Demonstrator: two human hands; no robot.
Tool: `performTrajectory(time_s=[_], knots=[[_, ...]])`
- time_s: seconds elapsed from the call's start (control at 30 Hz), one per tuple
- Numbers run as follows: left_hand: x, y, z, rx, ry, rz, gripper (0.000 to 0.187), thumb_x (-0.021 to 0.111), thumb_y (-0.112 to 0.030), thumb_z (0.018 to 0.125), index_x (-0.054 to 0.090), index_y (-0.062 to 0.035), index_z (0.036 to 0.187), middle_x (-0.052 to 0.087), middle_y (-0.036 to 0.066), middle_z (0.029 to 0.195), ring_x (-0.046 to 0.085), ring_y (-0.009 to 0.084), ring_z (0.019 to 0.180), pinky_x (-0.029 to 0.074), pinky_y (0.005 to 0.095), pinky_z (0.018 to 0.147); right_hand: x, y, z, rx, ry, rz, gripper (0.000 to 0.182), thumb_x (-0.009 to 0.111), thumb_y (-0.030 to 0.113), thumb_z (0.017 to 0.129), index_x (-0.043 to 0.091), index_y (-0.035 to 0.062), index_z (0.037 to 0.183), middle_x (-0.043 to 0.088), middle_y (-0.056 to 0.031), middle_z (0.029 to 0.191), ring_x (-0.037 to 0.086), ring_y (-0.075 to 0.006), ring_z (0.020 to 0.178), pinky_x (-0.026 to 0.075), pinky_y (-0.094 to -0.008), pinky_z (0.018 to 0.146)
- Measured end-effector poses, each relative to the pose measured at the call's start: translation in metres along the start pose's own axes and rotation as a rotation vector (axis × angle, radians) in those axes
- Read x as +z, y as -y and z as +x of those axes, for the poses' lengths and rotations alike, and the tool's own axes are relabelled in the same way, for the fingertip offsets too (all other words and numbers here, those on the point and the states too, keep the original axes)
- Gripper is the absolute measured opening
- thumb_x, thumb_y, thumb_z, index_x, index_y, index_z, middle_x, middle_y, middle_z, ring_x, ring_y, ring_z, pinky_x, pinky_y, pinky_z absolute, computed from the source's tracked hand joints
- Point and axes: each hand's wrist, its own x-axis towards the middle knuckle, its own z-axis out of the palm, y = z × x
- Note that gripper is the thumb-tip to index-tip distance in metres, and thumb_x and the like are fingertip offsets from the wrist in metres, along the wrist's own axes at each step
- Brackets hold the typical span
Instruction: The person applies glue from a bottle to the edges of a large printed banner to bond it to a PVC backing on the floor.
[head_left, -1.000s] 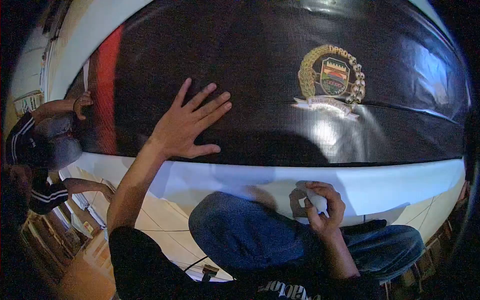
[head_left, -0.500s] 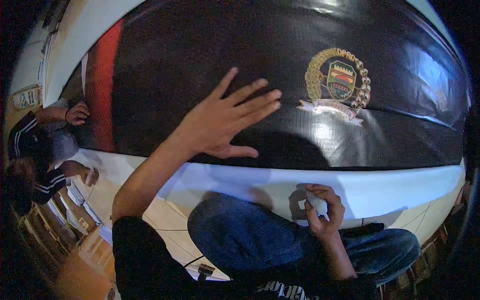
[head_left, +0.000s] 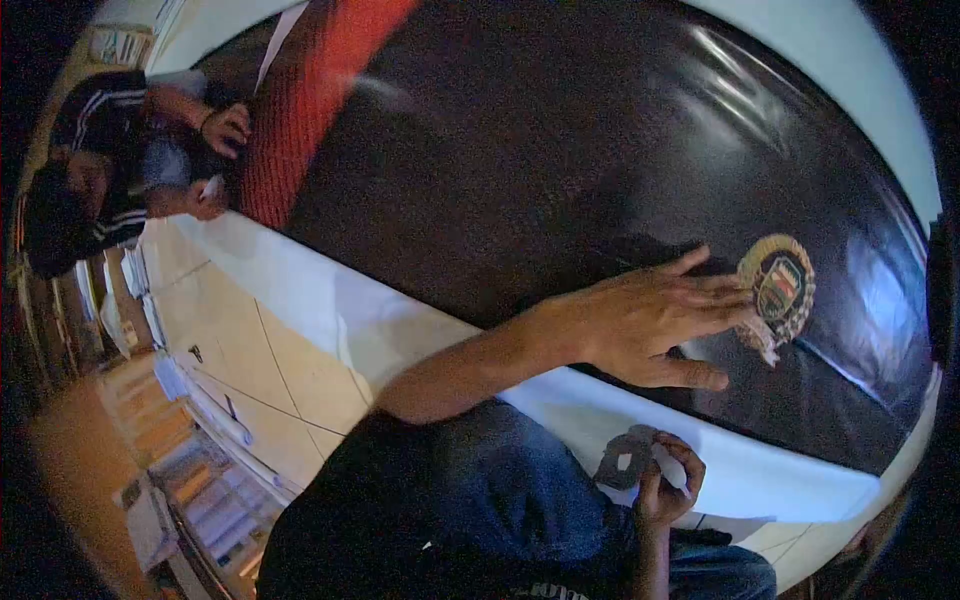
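My left hand (head_left: pixel 665 325) lies palm down over a glossy black banner sheet (head_left: pixel 480 150), fingers spread. Its fingertips reach the edge of a round printed emblem (head_left: pixel 783 285) with a gold wreath and a ribbon. Lower down, my right hand (head_left: pixel 665 495) is closed around a small white object (head_left: pixel 672 470) with a narrowing end; I cannot tell its kind. That hand is beside the white margin (head_left: pixel 600 410) along the sheet's near edge, and its shadow falls on the margin.
At the left, another person (head_left: pixel 110 150) in a dark striped top sits by a red band (head_left: pixel 320 110) on the sheet. One of that person's hands (head_left: pixel 208 195) holds something small and white. Tiled floor (head_left: pixel 250 330) and stacked items (head_left: pixel 200 510) lie at the lower left.
The view has turned and shifted. My left hand has moved right across the sheet, up to the emblem. My right hand keeps its hold on the white object. The other person's hands are closer together.
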Motion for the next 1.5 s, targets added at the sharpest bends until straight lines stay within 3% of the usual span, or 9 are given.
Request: performTrajectory(time_s=[0.1, 0.2, 0.37, 0.5, 0.77, 0.87, 1.1, 1.13, 1.5], knots=[[-0.024, 0.002, -0.019, -0.043, -0.175, -0.161, 0.063, 0.059, -0.037, 0.089, 0.040, -0.0024, 0.138, 0.040, 0.020, 0.142, 0.036, 0.0336, 0.134, 0.024, 0.0499, 0.112, 0.003, -0.005, -0.004, 0.028, 0.002, 0.074, 0.031, 0.065, 0.014, 0.086, 0.048, 0.0002, 0.107, 0.059, -0.0190, 0.107, 0.058, -0.0301, 0.104, 0.045, -0.0449, 0.095], [-0.054, -0.003, -0.067, -0.222, -0.455, 0.215, 0.054, 0.064, -0.028, 0.085, 0.050, -0.0030, 0.131, 0.048, 0.017, 0.137, 0.045, 0.0321, 0.127, 0.035, 0.0424, 0.107, 0.003, 0.004, -0.003, -0.006, 0.062, 0.021, 0.031, 0.064, 0.016, 0.089, 0.047, 0.0011, 0.111, 0.060, -0.0187, 0.109, 0.058, -0.0310, 0.107, 0.045, -0.0447, 0.095], [-0.016, -0.037, -0.203, -0.549, -1.108, 0.434, 0.040, 0.057, -0.017, 0.088, 0.053, -0.0001, 0.124, 0.049, 0.020, 0.134, 0.043, 0.0381, 0.127, 0.032, 0.0471, 0.106, 0.007, 0.032, -0.003, -0.065, 0.074, 0.026, 0.031, 0.065, 0.013, 0.087, 0.048, 0.0021, 0.111, 0.060, -0.0198, 0.111, 0.058, -0.0303, 0.108, 0.046, -0.0423, 0.094], [0.062, -0.086, -0.301, -0.898, -0.920, 0.727, 0.045, 0.049, -0.025, 0.093, 0.046, 0.0030, 0.129, 0.038, 0.023, 0.141, 0.033, 0.0396, 0.132, 0.026, 0.0526, 0.107, 0.005, 0.079, -0.008, -0.148, 0.098, -0.111, 0.028, 0.066, -0.006, 0.074, 0.057, 0.0014, 0.099, 0.064, -0.0208, 0.105, 0.062, -0.0313, 0.101, 0.049, -0.0415, 0.089], [0.103, -0.107, -0.325, -0.924, -1.008, 0.626, 0.062, 0.042, -0.050, 0.095, 0.040, -0.0030, 0.136, 0.029, 0.022, 0.146, 0.029, 0.0399, 0.134, 0.024, 0.0506, 0.109, -0.049, 0.126, -0.070, -0.323, 0.033, -0.027, 0.031, 0.074, 0.003, 0.075, 0.063, 0.0019, 0.104, 0.065, -0.0172, 0.106, 0.063, -0.0269, 0.100, 0.050, -0.0364, 0.087], [0.109, -0.107, -0.329, -0.759, -1.034, 0.702, 0.065, 0.042, -0.054, 0.094, 0.041, -0.0044, 0.136, 0.029, 0.021, 0.146, 0.028, 0.0385, 0.134, 0.024, 0.0497, 0.110, -0.089, 0.148, -0.100, -0.363, -0.091, -0.081, 0.029, 0.074, 0.007, 0.077, 0.064, 0.0026, 0.104, 0.066, -0.0150, 0.106, 0.063, -0.0259, 0.100, 0.049, -0.0348, 0.087], [0.114, -0.094, -0.346, -0.780, -0.839, 0.924, 0.053, 0.041, -0.039, 0.098, 0.042, -0.0010, 0.135, 0.039, 0.022, 0.140, 0.033, 0.0380, 0.133, 0.025, 0.0470, 0.110, -0.169, 0.116, -0.183, -0.368, -0.255, -0.113, 0.032, 0.072, 0.019, 0.082, 0.063, 0.0054, 0.109, 0.066, -0.0124, 0.105, 0.064, -0.0281, 0.097, 0.051, -0.0356, 0.081], [0.116, -0.037, -0.360, -0.684, -1.123, 0.760, 0.045, 0.043, -0.031, 0.098, 0.049, 0.0009, 0.130, 0.050, 0.019, 0.133, 0.042, 0.0340, 0.128, 0.028, 0.0408, 0.110, -0.178, 0.114, -0.194, -0.360, -0.272, -0.151, 0.032, 0.072, 0.019, 0.082, 0.063, 0.0055, 0.109, 0.066, -0.0127, 0.104, 0.064, -0.0282, 0.096, 0.051, -0.0356, 0.081], [0.124, -0.068, -0.320, -0.618, -0.880, 0.412, 0.038, 0.046, -0.026, 0.097, 0.055, 0.0012, 0.121, 0.055, 0.018, 0.126, 0.049, 0.0305, 0.121, 0.035, 0.0378, 0.104, -0.247, 0.100, -0.261, -0.319, -0.645, -0.208, 0.027, 0.076, 0.014, 0.077, 0.066, 0.0034, 0.099, 0.067, -0.0128, 0.096, 0.066, -0.0243, 0.088, 0.051, -0.0315, 0.078]])
